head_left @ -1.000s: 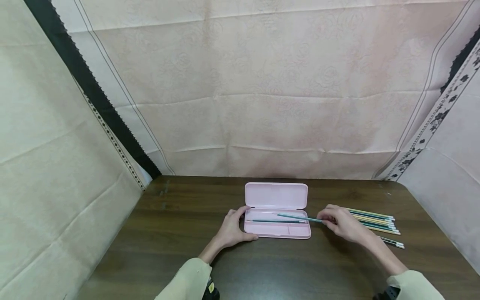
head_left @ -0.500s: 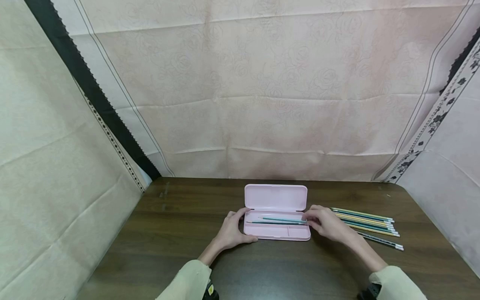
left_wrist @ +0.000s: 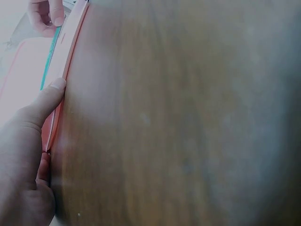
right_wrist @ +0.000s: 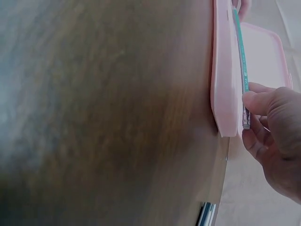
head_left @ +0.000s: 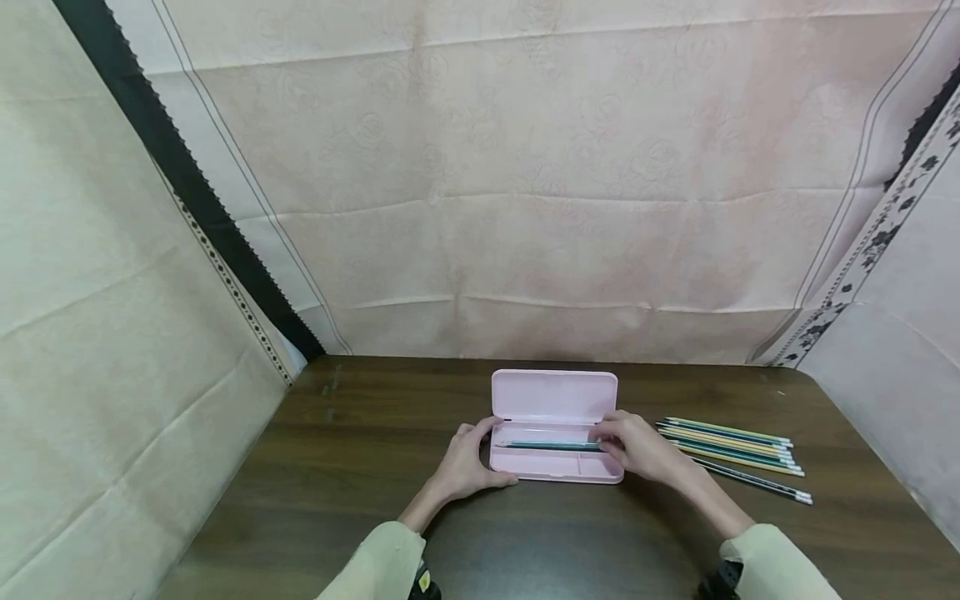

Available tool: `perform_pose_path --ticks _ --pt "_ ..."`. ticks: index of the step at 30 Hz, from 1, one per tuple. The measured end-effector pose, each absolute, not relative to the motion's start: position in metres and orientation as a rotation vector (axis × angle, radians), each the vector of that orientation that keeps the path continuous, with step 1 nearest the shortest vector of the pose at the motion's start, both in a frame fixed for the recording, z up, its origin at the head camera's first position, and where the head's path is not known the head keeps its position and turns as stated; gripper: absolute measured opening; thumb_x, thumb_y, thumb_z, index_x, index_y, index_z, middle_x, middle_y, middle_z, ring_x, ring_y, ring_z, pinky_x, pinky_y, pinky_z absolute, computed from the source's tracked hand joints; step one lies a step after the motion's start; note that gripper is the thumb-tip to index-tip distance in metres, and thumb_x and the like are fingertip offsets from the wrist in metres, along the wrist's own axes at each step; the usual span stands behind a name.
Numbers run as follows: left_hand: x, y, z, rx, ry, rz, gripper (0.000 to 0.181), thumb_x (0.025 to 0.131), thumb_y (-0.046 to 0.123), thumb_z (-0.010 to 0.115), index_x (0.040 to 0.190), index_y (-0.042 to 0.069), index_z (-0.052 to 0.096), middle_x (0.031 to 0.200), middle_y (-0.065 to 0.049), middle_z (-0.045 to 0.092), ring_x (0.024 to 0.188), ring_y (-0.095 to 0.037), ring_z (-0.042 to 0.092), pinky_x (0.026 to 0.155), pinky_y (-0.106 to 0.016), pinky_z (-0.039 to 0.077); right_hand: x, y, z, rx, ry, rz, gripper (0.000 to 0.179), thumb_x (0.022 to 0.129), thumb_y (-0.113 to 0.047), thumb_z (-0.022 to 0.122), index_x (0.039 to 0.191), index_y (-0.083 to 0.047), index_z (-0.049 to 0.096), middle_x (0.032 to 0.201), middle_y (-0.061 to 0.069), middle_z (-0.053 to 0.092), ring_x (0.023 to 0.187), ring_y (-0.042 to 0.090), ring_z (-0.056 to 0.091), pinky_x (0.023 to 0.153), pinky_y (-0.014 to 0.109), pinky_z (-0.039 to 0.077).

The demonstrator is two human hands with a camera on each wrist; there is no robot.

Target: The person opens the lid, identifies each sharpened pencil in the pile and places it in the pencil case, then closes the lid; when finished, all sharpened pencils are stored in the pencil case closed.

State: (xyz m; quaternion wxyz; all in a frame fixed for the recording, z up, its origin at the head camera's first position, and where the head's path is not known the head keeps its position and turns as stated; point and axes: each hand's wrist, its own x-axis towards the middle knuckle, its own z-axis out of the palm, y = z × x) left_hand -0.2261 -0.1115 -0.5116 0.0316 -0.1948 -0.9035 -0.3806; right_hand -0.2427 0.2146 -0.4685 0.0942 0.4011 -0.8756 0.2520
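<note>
A pink pencil case (head_left: 534,465) lies with its lid (head_left: 555,395) raised on the dark wooden table. My left hand (head_left: 467,463) holds its left end, thumb at the front edge and fingers towards the hinge side. Over the long compartment, my right hand (head_left: 636,448) pinches a teal pencil (right_wrist: 241,49) near its eraser end, between thumb and fingers. Another, darker pencil lies alongside it in that compartment; the two nearly merge in the head view. In the left wrist view, my left thumb (left_wrist: 49,96) presses the case's side.
Right of the case, a loose bundle of green and yellow pencils (head_left: 731,446) lies on the table (head_left: 555,542). A few black pencils (head_left: 757,482) lie just in front of it. Pale cloth (head_left: 555,208) hangs behind and at both sides.
My right hand has moved left from beside the bundle to the case, lowering the teal pencil over the long compartment. My left hand stays at the case's left end.
</note>
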Motion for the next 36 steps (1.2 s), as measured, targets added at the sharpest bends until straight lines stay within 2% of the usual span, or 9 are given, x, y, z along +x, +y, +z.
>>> perform_pose_path --ticks 12,22,25,36 --pt "-0.226 -0.112 -0.514 -0.609 -2.769 -1.164 0.090 0.066 0.043 0.093 0.141 0.017 0.051 0.117 -0.006 0.057 0.107 -0.023 0.048 0.085 -0.043 0.046 -0.241 0.206 -0.472 1.176 -2.650 0.782 0.022 0.082 0.009 0.074 0.094 -0.010 0.075 0.083 -0.004 0.058 0.073 0.010 0.051 0.065 0.027 0.049" --pt "-0.227 -0.112 -0.513 -0.599 -2.782 -1.181 0.091 0.067 0.044 0.093 0.143 0.016 0.050 0.118 -0.007 0.056 0.107 -0.023 0.047 0.085 -0.043 0.046 -0.241 0.209 -0.472 1.126 -2.621 0.772 0.021 0.081 0.009 0.076 0.094 -0.008 0.075 0.087 -0.003 0.062 0.077 0.012 0.055 0.069 0.030 0.052" --pt "-0.227 -0.112 -0.513 -0.594 -2.786 -1.184 0.091 0.067 0.044 0.092 0.143 0.017 0.050 0.119 -0.007 0.056 0.108 -0.023 0.047 0.086 -0.044 0.046 -0.240 0.218 -0.469 1.093 -2.572 0.781 0.022 0.080 0.011 0.076 0.095 -0.005 0.075 0.090 0.000 0.065 0.078 0.013 0.057 0.070 0.032 0.053" --pt "-0.227 -0.112 -0.514 -0.596 -2.781 -1.186 0.091 0.067 0.044 0.093 0.143 0.017 0.050 0.119 -0.007 0.056 0.108 -0.024 0.047 0.085 -0.045 0.046 -0.226 0.284 -0.465 0.956 -2.438 0.764 0.027 0.076 0.015 0.075 0.092 -0.006 0.073 0.083 0.001 0.064 0.069 0.002 0.051 0.057 0.022 0.045"
